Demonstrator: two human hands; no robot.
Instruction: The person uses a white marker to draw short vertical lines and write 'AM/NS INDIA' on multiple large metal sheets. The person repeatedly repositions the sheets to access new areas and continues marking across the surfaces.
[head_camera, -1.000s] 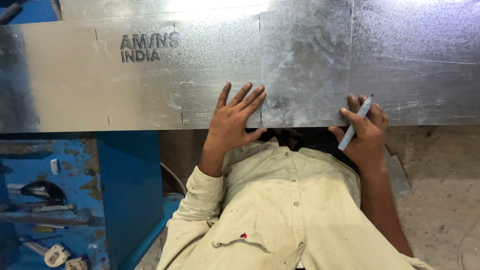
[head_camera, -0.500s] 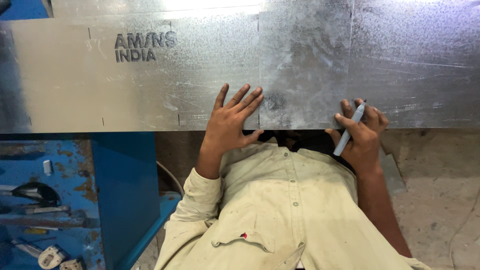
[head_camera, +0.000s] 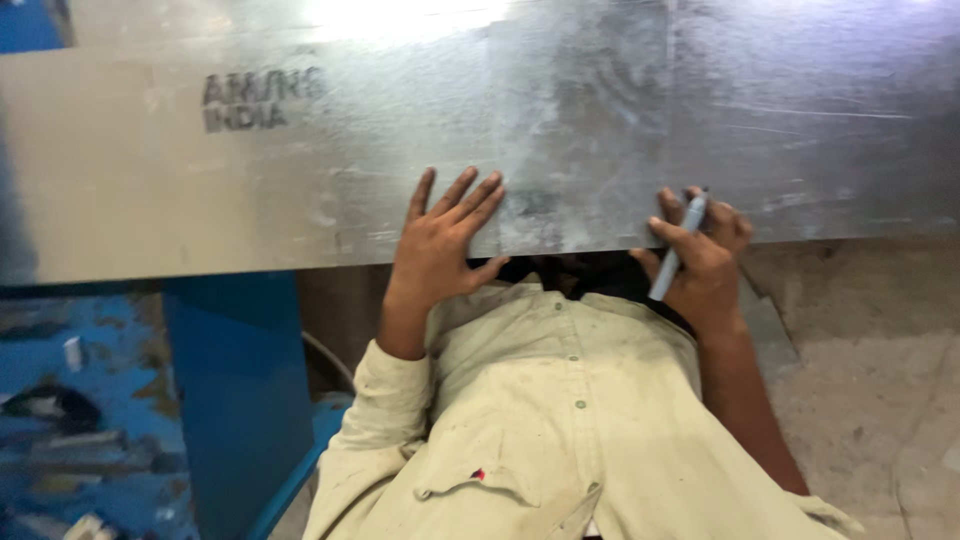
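Observation:
A wide galvanised metal sheet (head_camera: 600, 110) lies flat across the top of the view, its near edge just in front of my body. My left hand (head_camera: 445, 240) rests palm down on that near edge with its fingers spread apart. My right hand (head_camera: 700, 255) grips a light blue marker pen (head_camera: 680, 245) at the sheet's edge, the tip pointing up onto the metal. Dark stencilled lettering (head_camera: 262, 98) marks the sheet at the upper left. My cream shirt (head_camera: 560, 420) fills the lower middle.
A blue metal stand (head_camera: 235, 390) rises at the lower left, beside a blue surface with several blurred tools (head_camera: 60, 420). Concrete floor (head_camera: 870, 380) lies at the lower right under the sheet's edge.
The view has shifted slightly, sliding the sheet and lettering to the left. My right hand has turned the pen more upright at the edge. My left hand stays flat.

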